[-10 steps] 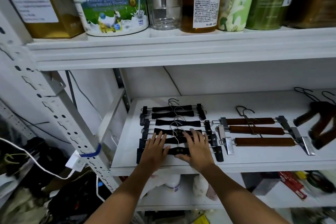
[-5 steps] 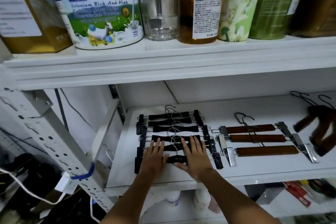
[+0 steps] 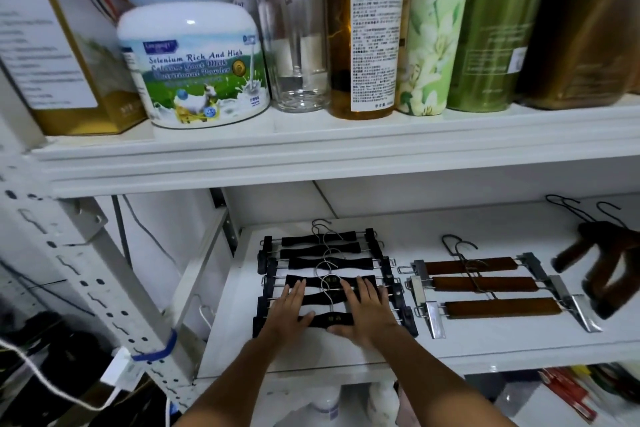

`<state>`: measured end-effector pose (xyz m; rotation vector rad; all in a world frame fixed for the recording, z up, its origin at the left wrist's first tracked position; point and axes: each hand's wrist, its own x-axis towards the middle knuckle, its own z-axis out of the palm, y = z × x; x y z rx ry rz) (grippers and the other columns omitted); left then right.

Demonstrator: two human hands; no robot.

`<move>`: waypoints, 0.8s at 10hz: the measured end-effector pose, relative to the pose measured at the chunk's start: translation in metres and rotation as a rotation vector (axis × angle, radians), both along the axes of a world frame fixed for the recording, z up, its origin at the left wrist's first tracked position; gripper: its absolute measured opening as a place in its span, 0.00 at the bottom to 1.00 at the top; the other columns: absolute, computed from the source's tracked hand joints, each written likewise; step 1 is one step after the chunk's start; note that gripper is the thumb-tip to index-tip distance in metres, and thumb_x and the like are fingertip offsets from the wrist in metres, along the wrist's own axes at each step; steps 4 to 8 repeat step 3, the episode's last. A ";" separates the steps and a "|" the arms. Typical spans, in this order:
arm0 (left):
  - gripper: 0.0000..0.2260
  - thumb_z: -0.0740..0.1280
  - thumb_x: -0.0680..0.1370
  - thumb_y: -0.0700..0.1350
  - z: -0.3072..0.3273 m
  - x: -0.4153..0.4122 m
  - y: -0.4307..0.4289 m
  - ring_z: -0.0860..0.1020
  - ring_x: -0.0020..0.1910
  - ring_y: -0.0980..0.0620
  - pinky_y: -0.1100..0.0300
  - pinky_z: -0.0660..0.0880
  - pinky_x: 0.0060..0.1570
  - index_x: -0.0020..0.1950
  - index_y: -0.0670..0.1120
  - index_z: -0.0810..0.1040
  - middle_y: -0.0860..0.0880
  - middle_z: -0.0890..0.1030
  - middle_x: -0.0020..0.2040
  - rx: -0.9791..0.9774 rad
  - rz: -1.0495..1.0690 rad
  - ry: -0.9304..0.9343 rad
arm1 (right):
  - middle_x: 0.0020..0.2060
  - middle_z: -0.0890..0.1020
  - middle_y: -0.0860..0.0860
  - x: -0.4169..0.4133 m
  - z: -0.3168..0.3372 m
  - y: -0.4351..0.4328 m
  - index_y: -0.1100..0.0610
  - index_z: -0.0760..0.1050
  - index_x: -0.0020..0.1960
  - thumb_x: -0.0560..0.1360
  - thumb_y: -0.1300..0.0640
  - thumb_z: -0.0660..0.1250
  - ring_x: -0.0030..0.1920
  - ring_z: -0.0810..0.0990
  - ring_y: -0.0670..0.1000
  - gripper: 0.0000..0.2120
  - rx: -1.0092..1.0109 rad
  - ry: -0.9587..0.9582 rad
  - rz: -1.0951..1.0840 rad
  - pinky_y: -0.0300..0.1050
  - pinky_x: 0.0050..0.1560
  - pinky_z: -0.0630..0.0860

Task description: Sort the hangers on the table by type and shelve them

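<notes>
While the left hand (image 3: 289,307) and right hand (image 3: 369,310) lie palm down with fingers straight and released, they press on the nearest rows of a set of black hangers (image 3: 320,263). These hangers lie flat in a neat column at the left end of the white shelf (image 3: 467,345), their wire hooks pointing to the back. The thumbs touch the front hanger (image 3: 330,319) at either side of its middle. Just to the right, apart from the black set, lie three brown hangers (image 3: 485,283) with metal clips. At the right edge is a blurred group of darker hangers (image 3: 602,263). On the shelf above stand a milk powder tub (image 3: 194,80), a glass jar (image 3: 298,45) and an amber bottle (image 3: 367,45).
</notes>
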<state>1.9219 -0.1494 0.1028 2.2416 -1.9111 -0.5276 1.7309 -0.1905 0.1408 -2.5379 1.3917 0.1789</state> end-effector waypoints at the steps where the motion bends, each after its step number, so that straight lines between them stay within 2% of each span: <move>1: 0.28 0.57 0.81 0.50 0.012 0.000 0.009 0.50 0.77 0.48 0.51 0.51 0.75 0.77 0.47 0.48 0.47 0.52 0.78 -0.088 -0.005 0.135 | 0.77 0.44 0.58 -0.007 0.022 -0.003 0.50 0.41 0.78 0.75 0.35 0.60 0.77 0.42 0.58 0.42 0.054 -0.002 0.014 0.60 0.74 0.38; 2: 0.26 0.60 0.80 0.48 0.034 -0.005 0.018 0.60 0.74 0.49 0.55 0.58 0.74 0.76 0.49 0.55 0.48 0.62 0.75 -0.187 -0.045 0.113 | 0.76 0.57 0.55 -0.019 0.046 -0.003 0.52 0.52 0.77 0.77 0.42 0.62 0.75 0.57 0.59 0.35 0.060 -0.071 0.035 0.57 0.74 0.53; 3: 0.22 0.61 0.80 0.47 0.064 -0.019 0.018 0.69 0.68 0.50 0.55 0.65 0.69 0.73 0.51 0.63 0.48 0.71 0.70 -0.183 -0.088 0.090 | 0.72 0.66 0.55 -0.033 0.066 -0.003 0.52 0.57 0.75 0.77 0.45 0.64 0.69 0.67 0.58 0.31 0.011 -0.086 0.051 0.53 0.68 0.65; 8: 0.22 0.61 0.80 0.47 0.064 -0.019 0.018 0.69 0.68 0.50 0.55 0.65 0.69 0.73 0.51 0.63 0.48 0.71 0.70 -0.183 -0.088 0.090 | 0.72 0.66 0.55 -0.033 0.066 -0.003 0.52 0.57 0.75 0.77 0.45 0.64 0.69 0.67 0.58 0.31 0.011 -0.086 0.051 0.53 0.68 0.65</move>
